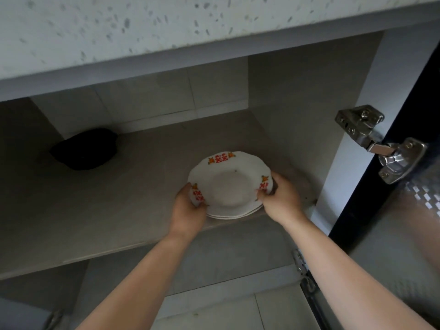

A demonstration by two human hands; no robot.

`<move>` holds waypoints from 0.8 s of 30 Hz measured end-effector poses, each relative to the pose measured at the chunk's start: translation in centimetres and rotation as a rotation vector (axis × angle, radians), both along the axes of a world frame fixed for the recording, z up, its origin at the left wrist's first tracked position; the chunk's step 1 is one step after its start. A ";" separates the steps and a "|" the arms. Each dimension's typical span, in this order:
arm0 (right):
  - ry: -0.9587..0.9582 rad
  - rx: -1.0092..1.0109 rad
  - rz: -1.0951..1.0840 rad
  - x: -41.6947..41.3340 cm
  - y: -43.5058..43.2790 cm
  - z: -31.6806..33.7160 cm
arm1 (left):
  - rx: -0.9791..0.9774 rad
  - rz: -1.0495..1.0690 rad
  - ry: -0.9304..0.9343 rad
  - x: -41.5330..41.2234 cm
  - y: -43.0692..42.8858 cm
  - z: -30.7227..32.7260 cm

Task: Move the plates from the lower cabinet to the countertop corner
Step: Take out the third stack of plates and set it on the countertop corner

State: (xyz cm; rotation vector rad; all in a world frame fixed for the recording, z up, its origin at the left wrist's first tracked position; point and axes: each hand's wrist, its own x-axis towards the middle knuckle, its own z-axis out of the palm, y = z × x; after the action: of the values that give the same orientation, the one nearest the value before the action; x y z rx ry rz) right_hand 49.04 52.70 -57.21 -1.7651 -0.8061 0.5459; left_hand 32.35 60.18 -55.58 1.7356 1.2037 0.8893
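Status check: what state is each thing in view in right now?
plates: stacked at the front of the shelf, held on both sides.
left hand: grips the stack's left rim.
right hand: grips the stack's right rim.
cabinet door: open, at the right.
hinge: unfolded.
black object: lying at the shelf's back left, untouched.
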 end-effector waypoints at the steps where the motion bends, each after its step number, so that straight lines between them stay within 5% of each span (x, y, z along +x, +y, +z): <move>1: 0.021 0.020 0.006 -0.4 -0.3 -0.1 | -0.001 -0.009 0.016 -0.5 -0.2 -0.1; 24: 0.033 -0.174 0.073 -0.8 -0.5 1.8 | -0.085 -0.094 0.012 -2.6 2.0 -1.2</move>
State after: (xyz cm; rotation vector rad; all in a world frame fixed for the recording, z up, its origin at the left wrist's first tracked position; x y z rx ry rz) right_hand 48.25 52.15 -55.38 -1.8853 -0.8231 0.7106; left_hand 29.75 62.19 -56.74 1.7166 1.1422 0.7620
